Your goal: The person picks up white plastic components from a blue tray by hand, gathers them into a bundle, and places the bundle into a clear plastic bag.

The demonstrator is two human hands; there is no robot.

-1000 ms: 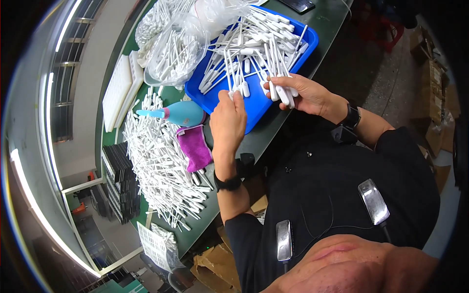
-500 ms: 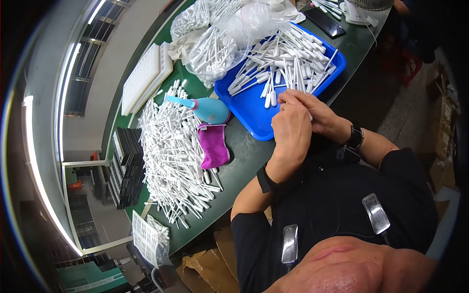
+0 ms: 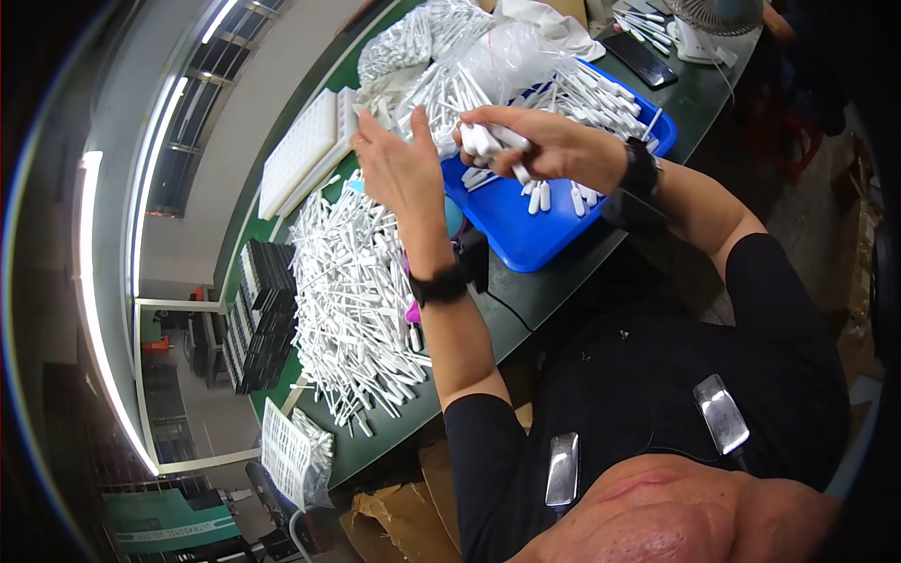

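Note:
My right hand (image 3: 563, 145) is closed round a bundle of white sticks (image 3: 486, 143) with thick rounded ends, held over the left part of the blue tray (image 3: 521, 246). More such sticks (image 3: 601, 98) lie piled in the tray's far part. My left hand (image 3: 402, 174) is raised to the left of the bundle, fingers and thumb apart, with nothing visible in it. Below it spreads a large heap of white sticks (image 3: 347, 300) on the green table. My left forearm and hand mostly hide a turquoise squeeze bulb (image 3: 453, 218) and a purple cloth (image 3: 413, 311).
Clear plastic bags of sticks (image 3: 399, 47) stand at the back. White slabs (image 3: 302, 155) and stacked black trays (image 3: 258, 314) line the table's left side. A phone (image 3: 640, 59) and a small fan (image 3: 718, 14) are at the far right. A dark cable (image 3: 511, 310) crosses the near edge.
My hands were together over the tray's near right corner. Now they are apart and farther left: the left has opened, while the right has lifted the bundle of white sticks into plain sight.

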